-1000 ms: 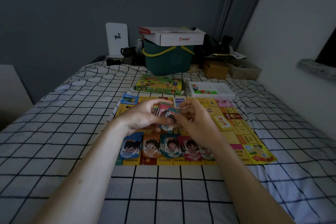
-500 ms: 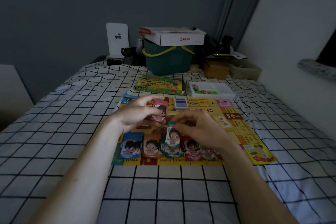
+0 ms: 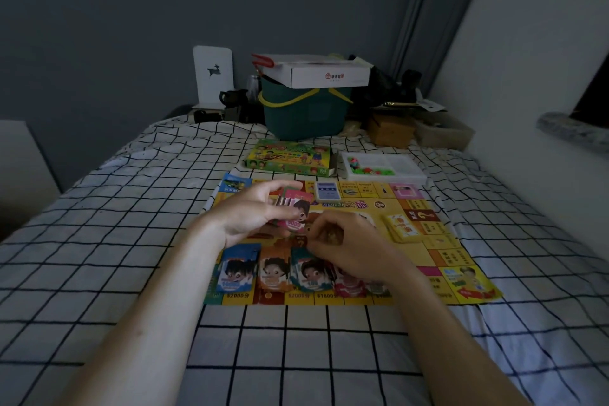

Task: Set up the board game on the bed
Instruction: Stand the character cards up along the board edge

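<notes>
A yellow game board (image 3: 440, 242) lies flat on the checked bedsheet. Along its near edge sit piles of play-money notes: blue (image 3: 237, 270), orange (image 3: 275, 273), teal (image 3: 311, 273) and pink (image 3: 349, 283). My left hand (image 3: 250, 214) grips a stack of notes (image 3: 295, 208) above the board's middle, a pink note on top. My right hand (image 3: 342, 241) is low over the teal pile, and its curled fingertips pinch the far edge of the top teal note. A yellow card deck (image 3: 403, 227) and a blue-white deck (image 3: 326, 191) rest on the board.
Beyond the board lie the green game box (image 3: 288, 158) and a white tray (image 3: 405, 168) with small coloured pieces. A teal bucket (image 3: 303, 112) with a white carton (image 3: 326, 72) on top stands at the bed's head. A wall runs along the right.
My right hand drew a teal note off the stack in my left hand and lowered it onto the teal pile. My left hand stayed put with the stack.
</notes>
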